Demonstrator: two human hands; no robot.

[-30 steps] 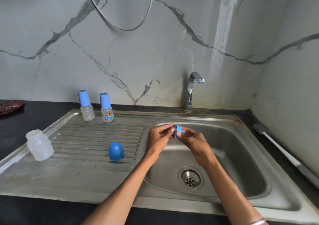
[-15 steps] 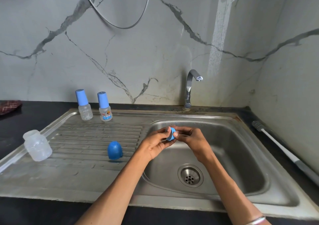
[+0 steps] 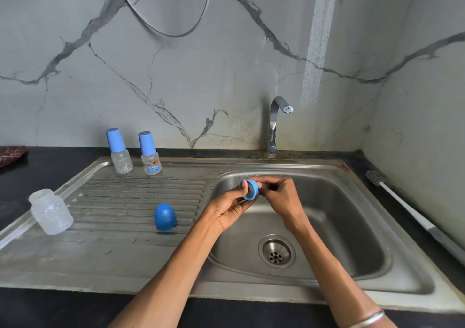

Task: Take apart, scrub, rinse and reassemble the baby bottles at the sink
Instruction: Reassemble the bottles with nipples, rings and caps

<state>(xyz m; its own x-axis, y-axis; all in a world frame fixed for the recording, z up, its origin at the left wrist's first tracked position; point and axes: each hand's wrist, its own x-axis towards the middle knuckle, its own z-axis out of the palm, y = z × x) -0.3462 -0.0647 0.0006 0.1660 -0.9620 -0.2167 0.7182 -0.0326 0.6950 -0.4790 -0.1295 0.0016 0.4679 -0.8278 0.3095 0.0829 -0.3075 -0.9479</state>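
Both hands, left (image 3: 227, 210) and right (image 3: 281, 196), pinch a blue bottle collar ring (image 3: 250, 189) over the sink basin (image 3: 352, 227), beyond the blue dome cap (image 3: 164, 217) and open bottle body (image 3: 51, 211) on the drainboard (image 3: 113, 252), two capped bottles (image 3: 149, 154) farthest back.

No words, brand names or numbers can be read anywhere in the head view. The only printed marking is on one baby bottle (image 3: 150, 153) with a blue cap, standing on the draining board to the left of the tap (image 3: 276, 123). Its clear body carries a small coloured picture in orange, red and blue. The print is too small and blurred to make out any lettering on it.
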